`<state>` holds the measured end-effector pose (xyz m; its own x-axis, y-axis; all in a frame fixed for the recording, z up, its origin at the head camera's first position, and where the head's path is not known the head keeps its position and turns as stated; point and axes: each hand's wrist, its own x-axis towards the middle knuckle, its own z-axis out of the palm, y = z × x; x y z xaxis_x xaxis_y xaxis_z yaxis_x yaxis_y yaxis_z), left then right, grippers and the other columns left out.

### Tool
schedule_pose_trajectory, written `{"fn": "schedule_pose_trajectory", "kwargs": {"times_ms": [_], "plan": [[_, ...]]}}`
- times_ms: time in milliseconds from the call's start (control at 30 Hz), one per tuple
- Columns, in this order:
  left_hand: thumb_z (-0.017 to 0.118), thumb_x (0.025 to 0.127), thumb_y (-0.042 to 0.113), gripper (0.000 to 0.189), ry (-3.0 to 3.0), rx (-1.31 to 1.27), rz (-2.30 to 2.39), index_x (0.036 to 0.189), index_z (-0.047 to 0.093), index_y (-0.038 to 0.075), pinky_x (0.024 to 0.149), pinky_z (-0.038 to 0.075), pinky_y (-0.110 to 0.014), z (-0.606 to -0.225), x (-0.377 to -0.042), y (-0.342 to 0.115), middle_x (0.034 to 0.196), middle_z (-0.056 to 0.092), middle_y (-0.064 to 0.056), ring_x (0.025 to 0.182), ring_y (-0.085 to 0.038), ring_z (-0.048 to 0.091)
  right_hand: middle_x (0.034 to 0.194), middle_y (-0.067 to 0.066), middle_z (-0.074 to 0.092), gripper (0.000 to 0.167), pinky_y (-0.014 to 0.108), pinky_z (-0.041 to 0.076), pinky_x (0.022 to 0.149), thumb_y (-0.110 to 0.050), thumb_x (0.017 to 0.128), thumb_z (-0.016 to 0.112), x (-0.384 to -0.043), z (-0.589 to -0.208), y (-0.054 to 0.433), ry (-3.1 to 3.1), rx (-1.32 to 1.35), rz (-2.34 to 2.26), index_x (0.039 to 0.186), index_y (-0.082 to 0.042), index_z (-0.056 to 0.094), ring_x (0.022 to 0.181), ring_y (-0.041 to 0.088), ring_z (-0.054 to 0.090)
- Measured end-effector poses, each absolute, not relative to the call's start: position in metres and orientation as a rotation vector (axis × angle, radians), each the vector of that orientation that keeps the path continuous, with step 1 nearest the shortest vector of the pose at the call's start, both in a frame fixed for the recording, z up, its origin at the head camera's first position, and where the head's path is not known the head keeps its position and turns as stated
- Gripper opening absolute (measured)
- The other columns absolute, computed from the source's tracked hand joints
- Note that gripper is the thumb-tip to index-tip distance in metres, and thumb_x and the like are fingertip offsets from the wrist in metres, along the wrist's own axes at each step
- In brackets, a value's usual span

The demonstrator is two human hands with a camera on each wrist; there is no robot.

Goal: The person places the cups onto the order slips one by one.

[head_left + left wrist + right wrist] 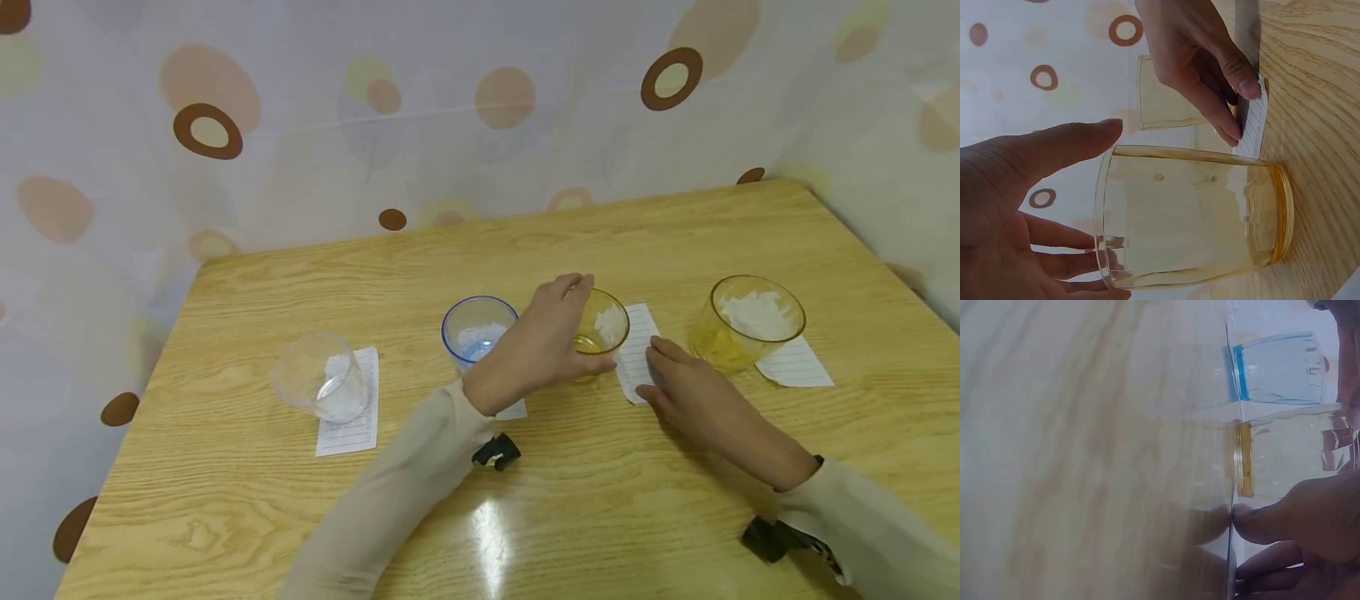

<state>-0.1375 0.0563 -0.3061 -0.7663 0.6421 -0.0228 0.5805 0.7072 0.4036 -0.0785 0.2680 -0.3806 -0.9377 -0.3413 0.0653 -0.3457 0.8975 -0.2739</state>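
Note:
My left hand spreads around the rim of an amber glass cup. In the left wrist view its thumb stands just off the rim, and the fingers show through the glass from the far side. The cup stands upright on the table. To its right, my right hand rests its fingertips at the right edge of a lined paper slip, thumb and forefinger apart. A blue-rimmed glass cup stands close left of the left hand, which partly covers it and the slip by it.
At the left, a clear glass cup stands partly on a lined slip. Another amber cup stands at the right, by a slip. A patterned curtain hangs behind the wooden table.

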Motion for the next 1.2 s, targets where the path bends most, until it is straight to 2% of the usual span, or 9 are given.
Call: {"fn": "schedule_pose_trajectory", "kwargs": {"times_ms": [233, 500, 867, 1200], "plan": [[0.076, 0.080, 0.046, 0.100, 2.741, 0.911, 0.492, 0.152, 0.023, 0.001, 0.107, 0.039, -0.035, -0.311, -0.143, 0.065, 0.154, 0.029, -0.016, 0.138, -0.033, 0.034, 0.133, 0.042, 0.041, 0.054, 0.058, 0.045, 0.091, -0.015, 0.089, 0.070, -0.080, -0.380, 0.267, -3.093, 0.506, 0.451, 0.124, 0.022, 0.049, 0.113, 0.054, 0.050], [0.076, 0.081, 0.046, 0.100, 2.733, 0.864, 0.468, 0.152, 0.023, 0.001, 0.104, 0.042, -0.035, -0.312, -0.145, 0.069, 0.153, 0.030, -0.016, 0.134, -0.034, 0.040, 0.131, 0.043, 0.042, 0.056, 0.061, 0.041, 0.095, -0.020, 0.088, 0.071, -0.077, -0.377, 0.266, -3.107, 0.450, 0.439, 0.121, 0.021, 0.050, 0.121, 0.055, 0.043], [0.075, 0.082, 0.045, 0.098, 2.733, 0.842, 0.504, 0.152, 0.023, 0.000, 0.104, 0.042, -0.036, -0.316, -0.144, 0.066, 0.153, 0.030, -0.017, 0.133, -0.033, 0.040, 0.129, 0.048, 0.038, 0.066, 0.062, 0.047, 0.082, -0.027, 0.087, 0.073, -0.077, -0.379, 0.264, -3.138, 0.354, 0.477, 0.117, 0.026, 0.046, 0.109, 0.059, 0.049], [0.078, 0.079, 0.044, 0.098, 2.754, 0.875, 0.557, 0.149, 0.027, -0.002, 0.106, 0.039, -0.032, -0.316, -0.145, 0.063, 0.149, 0.037, -0.018, 0.131, -0.030, 0.044, 0.132, 0.048, 0.034, 0.059, 0.061, 0.044, 0.090, -0.015, 0.089, 0.069, -0.080, -0.378, 0.268, -3.185, 0.426, 0.438, 0.123, 0.026, 0.043, 0.116, 0.059, 0.043]]}}
